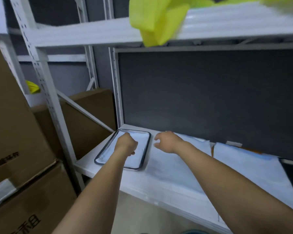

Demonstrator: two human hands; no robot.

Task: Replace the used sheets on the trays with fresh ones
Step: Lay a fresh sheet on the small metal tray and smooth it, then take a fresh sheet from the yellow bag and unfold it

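Cardboard boxes (15, 132) stand left of the tray (146, 150), which lies on the shelf (85, 167) with a white sheet (141, 138) inside. On that sheet the left hand (127, 143) rests curled; whether its fingers pinch it, I cannot tell. Right of the tray the right hand (166, 142) hovers, fingers apart, empty. Risk: a one-handed tug could drag the tray.

This place looks like a storeroom. A white metal rack (46, 92) with rows of punched holes in its uprights carries plain shelves one above another. Big brown cardboard boxes (12, 115) with printed characters are stacked to the left of it. Flat piles of white sheets (176, 169) lie on the lower shelf (86, 168), and a yellow-green bag (157, 19) lies on the upper shelf (85, 33).
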